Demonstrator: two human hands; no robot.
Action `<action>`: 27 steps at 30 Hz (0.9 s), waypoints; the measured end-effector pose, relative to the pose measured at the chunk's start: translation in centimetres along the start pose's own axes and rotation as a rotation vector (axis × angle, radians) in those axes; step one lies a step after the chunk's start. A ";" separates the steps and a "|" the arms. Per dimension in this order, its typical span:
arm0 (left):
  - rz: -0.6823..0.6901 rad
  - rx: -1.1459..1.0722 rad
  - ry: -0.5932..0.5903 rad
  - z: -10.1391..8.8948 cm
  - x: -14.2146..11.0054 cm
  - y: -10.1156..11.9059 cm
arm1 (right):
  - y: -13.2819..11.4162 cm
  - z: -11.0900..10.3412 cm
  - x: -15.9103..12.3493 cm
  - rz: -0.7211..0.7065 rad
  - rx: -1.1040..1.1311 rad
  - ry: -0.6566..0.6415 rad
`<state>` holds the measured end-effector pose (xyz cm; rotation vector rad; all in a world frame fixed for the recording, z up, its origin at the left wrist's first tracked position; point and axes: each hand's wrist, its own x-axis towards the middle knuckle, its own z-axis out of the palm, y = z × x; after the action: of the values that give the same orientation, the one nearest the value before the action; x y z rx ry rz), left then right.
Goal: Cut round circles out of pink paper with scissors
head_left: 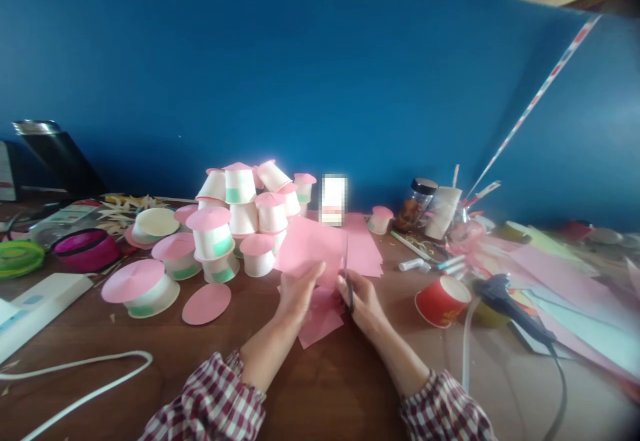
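Note:
My left hand [299, 294] is closed on a sheet of pink paper [313, 248], thumb on top, holding it above the table. In my right hand [365, 301] are scissors [349, 288] with dark handles, their blades pointing away from me at the sheet's right edge. Whether the blades are cutting into the paper is too blurred to tell. Below the hands lies a loose pink paper piece [320, 324], and behind them a stack of pink sheets [365, 248]. Left of my left hand rests a flat pink paper disc [207, 304].
White paper cups with pink paper tops [240, 184] are piled at centre left. On the right are a red paper cup [443, 301], a dark glue gun [515, 308] with its cord, a lidded jar [416, 204] and coloured sheets [575, 274]. A white power strip [45, 308] lies left.

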<state>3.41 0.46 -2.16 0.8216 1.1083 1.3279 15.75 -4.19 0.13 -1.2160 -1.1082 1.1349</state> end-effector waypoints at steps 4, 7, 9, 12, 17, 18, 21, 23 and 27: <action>0.013 0.008 -0.004 0.0 -0.3 0.3 | -0.1 0.1 -0.1 0.020 0.034 -0.005; 0.009 0.024 -0.024 0.1 -0.5 0.7 | 0.0 0.1 -0.1 0.022 0.048 -0.010; 0.003 0.042 -0.021 0.2 -0.7 0.9 | 0.1 0.0 0.0 0.011 0.040 -0.018; -0.002 0.058 -0.024 0.2 -0.7 0.8 | 0.1 -0.1 0.0 -0.007 0.028 -0.023; 0.022 0.017 -0.036 0.1 -0.3 -0.2 | -0.1 -0.2 0.0 -0.019 -0.001 -0.010; 0.030 0.004 -0.044 0.1 -0.2 -0.4 | 0.0 -0.2 0.1 -0.021 -0.005 -0.011; 0.042 -0.006 -0.056 0.0 -0.2 -0.5 | 0.2 -0.3 0.1 -0.030 -0.007 -0.011; 0.037 0.014 -0.053 0.0 -0.3 -0.3 | 0.4 -0.3 0.2 -0.043 -0.006 -0.010; 0.004 0.044 -0.045 0.1 -0.6 0.6 | 0.7 -0.3 0.3 -0.061 0.003 -0.008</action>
<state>3.37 -0.07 -1.47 0.8821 1.1047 1.2864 16.10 -3.91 -0.55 -1.1680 -1.1420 1.0954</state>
